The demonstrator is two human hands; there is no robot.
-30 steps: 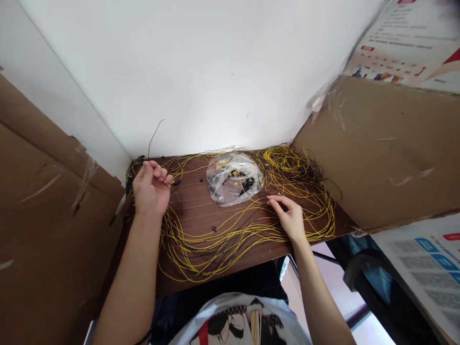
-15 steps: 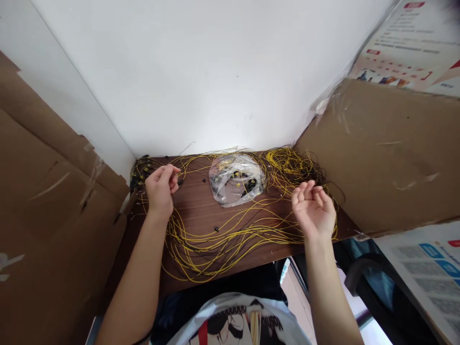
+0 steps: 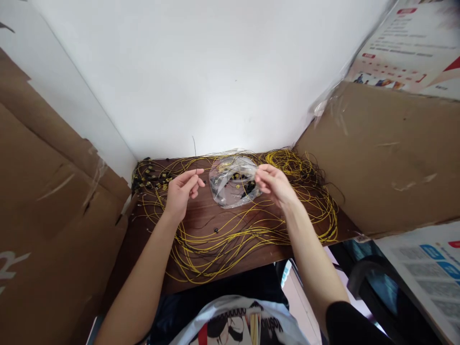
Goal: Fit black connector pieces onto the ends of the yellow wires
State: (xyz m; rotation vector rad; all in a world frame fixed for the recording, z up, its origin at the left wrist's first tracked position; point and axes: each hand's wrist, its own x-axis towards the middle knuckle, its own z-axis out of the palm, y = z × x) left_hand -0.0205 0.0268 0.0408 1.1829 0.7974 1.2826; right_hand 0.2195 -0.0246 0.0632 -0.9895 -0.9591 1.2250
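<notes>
My left hand (image 3: 182, 192) is closed in a pinch above the left part of the brown table. A thin black wire (image 3: 194, 147) stands up from its fingertips. At the right edge of a clear plastic bag (image 3: 230, 199) is my right hand (image 3: 275, 184), its fingers pinched together. What they hold, if anything, is too small to make out. Small black and yellow parts show in the bag. Yellow and black wires (image 3: 230, 237) run in a loose bundle across the table below both hands.
A tangled coil of yellow wire (image 3: 287, 160) lies at the back right. Black connector ends (image 3: 145, 175) cluster at the back left. A small black piece (image 3: 216, 231) rests on the brown table (image 3: 201, 215). Cardboard panels (image 3: 377, 153) and a white wall (image 3: 215, 81) enclose it.
My left hand has moved right, and the black wire at its fingers now points upward. My right hand has swung left from the right-hand wires to the bag, its fingers closing.
</notes>
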